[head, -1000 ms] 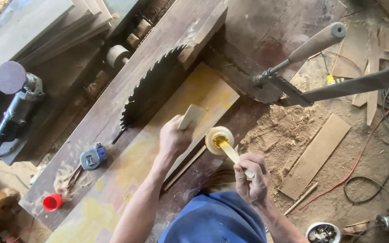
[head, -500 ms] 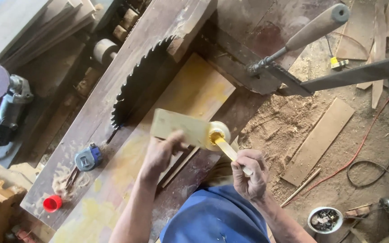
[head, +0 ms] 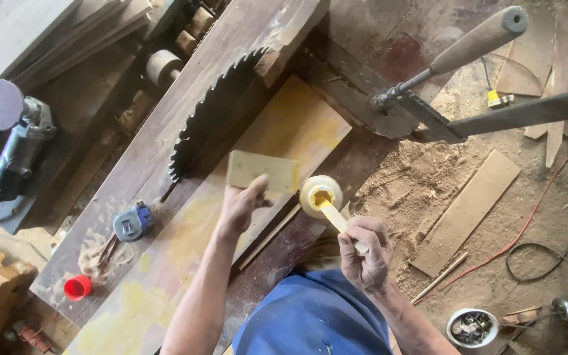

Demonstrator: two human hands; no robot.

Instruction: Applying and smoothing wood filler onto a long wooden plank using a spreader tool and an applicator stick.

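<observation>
The left hand (head: 243,205) pinches a small flat wood block (head: 262,171) by its lower edge, thumb on one face and fingers behind it. The block is held above the saw bench (head: 165,125), over the yellow-stained board (head: 284,131) near the bench's front edge. Its long axis runs roughly left to right across the view, tilted slightly down toward the right, with its broad face turned up toward the camera.

The right hand (head: 365,253) is closed in a fist around a thin wooden stick (head: 336,218). The stick's long axis runs diagonally, up and left from the fist, and its tip sits inside the open mouth of a round glue pot (head: 321,195). The pot stands just beside the right end of the block.

Hazards, as judged from this position:
- The circular saw blade (head: 215,108) projects unguarded from the bench, near the left hand. A reach toward the far edge would bring the fingers close to the teeth.
- The pot stands near the front edge of the bench. A sideways push from the stick could tip it.
- Glue may drip from the stick onto the board when it is lifted.

A tape measure (head: 133,222) and a red cap (head: 77,287) lie toward the left front corner.
</observation>
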